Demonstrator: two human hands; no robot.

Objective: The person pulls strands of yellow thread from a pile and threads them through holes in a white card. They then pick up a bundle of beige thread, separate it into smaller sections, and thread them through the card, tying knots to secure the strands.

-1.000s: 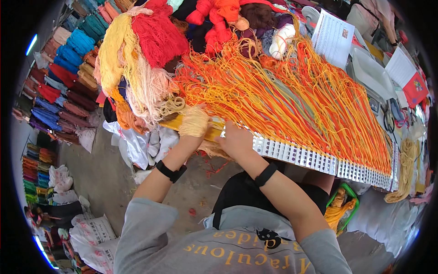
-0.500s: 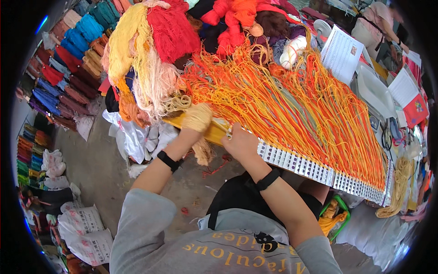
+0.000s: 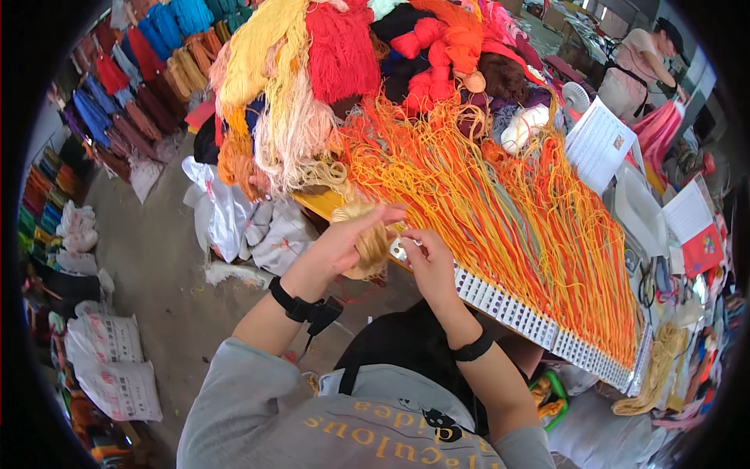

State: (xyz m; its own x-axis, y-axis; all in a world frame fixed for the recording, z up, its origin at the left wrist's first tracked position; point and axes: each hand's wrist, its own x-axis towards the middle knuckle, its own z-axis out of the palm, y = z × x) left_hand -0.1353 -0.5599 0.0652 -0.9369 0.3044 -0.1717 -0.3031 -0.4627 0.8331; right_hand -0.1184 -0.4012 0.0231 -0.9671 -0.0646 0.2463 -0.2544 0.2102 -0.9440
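My left hand [image 3: 337, 244] is wrapped round a skein of pale yellow thread [image 3: 369, 252], with its fingers stretched over the top. Close on its right, my right hand [image 3: 431, 266] has thumb and fingers pinched together by the left end of a white strip with rows of holes [image 3: 508, 303]. Whatever that pinch holds is too small to make out. Many orange, yellow and grey threads [image 3: 492, 203] fan out over the table from the strip's holes.
Heaped skeins in yellow [image 3: 262, 55], red and pink cover the table's far left. White bags [image 3: 281, 234] lie beside it. At the right are a printed sheet [image 3: 598, 144], a white tray [image 3: 642, 209] and a beige thread bundle [image 3: 655, 371]. A person [image 3: 641, 66] bends over at the far right.
My left hand has turned and come nearer to me with the skein, showing its inner side. My right hand's fingers have risen off the yellow table edge into a pinch. The view has shifted somewhat.
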